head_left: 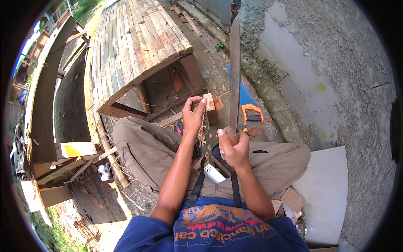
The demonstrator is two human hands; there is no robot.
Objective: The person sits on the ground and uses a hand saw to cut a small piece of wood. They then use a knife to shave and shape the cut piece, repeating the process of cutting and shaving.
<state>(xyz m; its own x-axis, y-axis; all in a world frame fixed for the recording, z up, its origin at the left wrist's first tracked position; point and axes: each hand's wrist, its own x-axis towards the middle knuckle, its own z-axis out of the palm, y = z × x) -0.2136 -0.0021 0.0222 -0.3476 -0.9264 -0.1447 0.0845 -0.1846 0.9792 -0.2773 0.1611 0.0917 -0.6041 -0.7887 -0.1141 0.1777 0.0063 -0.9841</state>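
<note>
My right hand (pixel 236 150) is wrapped round the wooden handle of a machete (pixel 235 80). Its long, darkened blade points away from me, nearly upright in the head view. To its left, my left hand (pixel 194 114) has its fingers curled and its thumb against the edge of a pale-topped wood block (pixel 209 102). The block stands on the ground in front of my crossed legs. How far the fingers reach round it is partly hidden. Right of the blade lies a handsaw (pixel 252 113) with an orange and black handle and a blue blade.
A bamboo-slat bench (pixel 138 42) stands ahead to the left, beside a wooden frame (pixel 42 105). A rough concrete wall (pixel 319 63) rises on the right. Near my right knee lean a pale panel (pixel 325 189) and wood offcuts (pixel 293 200). Chips and dry leaves litter the ground.
</note>
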